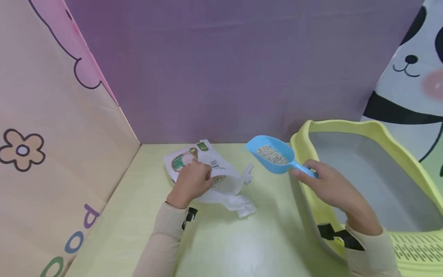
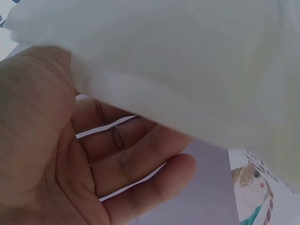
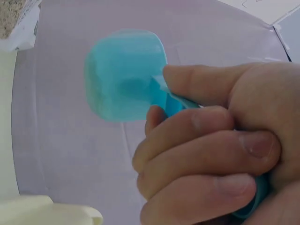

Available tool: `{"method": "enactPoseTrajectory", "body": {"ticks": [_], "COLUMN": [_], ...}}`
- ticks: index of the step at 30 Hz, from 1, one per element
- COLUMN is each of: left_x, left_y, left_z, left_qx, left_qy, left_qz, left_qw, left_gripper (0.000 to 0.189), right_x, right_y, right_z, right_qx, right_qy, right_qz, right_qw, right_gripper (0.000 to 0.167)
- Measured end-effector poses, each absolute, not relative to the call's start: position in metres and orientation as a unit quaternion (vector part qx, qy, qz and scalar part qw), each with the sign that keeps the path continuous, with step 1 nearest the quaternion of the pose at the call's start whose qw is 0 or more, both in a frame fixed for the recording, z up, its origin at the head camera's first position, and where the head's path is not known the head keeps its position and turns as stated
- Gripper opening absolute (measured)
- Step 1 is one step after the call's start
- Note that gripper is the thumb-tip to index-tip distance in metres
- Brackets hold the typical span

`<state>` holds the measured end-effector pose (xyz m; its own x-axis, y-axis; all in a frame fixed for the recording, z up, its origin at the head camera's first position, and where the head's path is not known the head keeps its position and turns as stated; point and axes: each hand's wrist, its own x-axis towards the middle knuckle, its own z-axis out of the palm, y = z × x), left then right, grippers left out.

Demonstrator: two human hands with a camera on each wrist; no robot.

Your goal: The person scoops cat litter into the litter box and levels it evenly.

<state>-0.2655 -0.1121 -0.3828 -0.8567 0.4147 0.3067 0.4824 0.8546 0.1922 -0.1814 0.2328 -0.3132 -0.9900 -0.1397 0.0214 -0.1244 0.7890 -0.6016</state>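
A blue scoop [image 1: 271,154] with pale litter pellets [image 1: 272,154] in its bowl is held up level, left of the litter box's near rim. My right hand [image 1: 328,186] grips its handle, fingers wrapped round and thumb along the top; the right wrist view shows the scoop [image 3: 124,75] from below. On the table lies a torn-open white litter bag [image 1: 221,163] with a printed picture, pellets showing at its mouth. My left hand [image 1: 194,181] holds the bag by its upper layer. In the left wrist view that white layer [image 2: 178,70] hides the thumb tip and part of the fingers.
A yellow-rimmed litter box [image 1: 304,144] with a grey inside and a slotted front step stands at the right. The pale yellow table [image 1: 131,231] meets a purple back wall [image 1: 214,77]. Printed cartoon panels flank both sides.
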Motion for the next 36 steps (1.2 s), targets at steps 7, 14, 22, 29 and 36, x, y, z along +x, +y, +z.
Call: {"method": "enactPoseTrajectory", "body": {"ticks": [7, 14, 22, 29, 36], "left_x": [-0.265, -0.266, -0.267, -0.265, -0.266], "left_y": [-0.116, -0.117, -0.115, -0.115, -0.115], "left_z": [-0.384, -0.386, -0.388, -0.387, -0.386], "left_qx": [-0.234, -0.237, -0.248, -0.247, -0.25], "left_qy": [-0.955, -0.954, -0.951, -0.951, -0.951], "left_qz": [-0.133, -0.137, -0.142, -0.147, -0.15], "left_qw": [0.125, 0.121, 0.114, 0.111, 0.106], "left_gripper": [0.022, 0.022, 0.02, 0.02, 0.019], "right_x": [-0.181, -0.185, -0.184, -0.18, -0.175], "right_y": [0.246, 0.267, 0.303, 0.332, 0.358], "right_z": [-0.304, -0.301, -0.302, -0.305, -0.316], "right_qx": [-0.055, -0.062, -0.052, -0.018, 0.022], "right_qy": [0.954, 0.95, 0.94, 0.951, 0.963], "right_qz": [-0.296, -0.304, -0.337, -0.308, -0.265], "right_qw": [-0.008, -0.029, -0.025, -0.035, -0.054], "right_gripper": [0.044, 0.04, 0.036, 0.038, 0.04]}}
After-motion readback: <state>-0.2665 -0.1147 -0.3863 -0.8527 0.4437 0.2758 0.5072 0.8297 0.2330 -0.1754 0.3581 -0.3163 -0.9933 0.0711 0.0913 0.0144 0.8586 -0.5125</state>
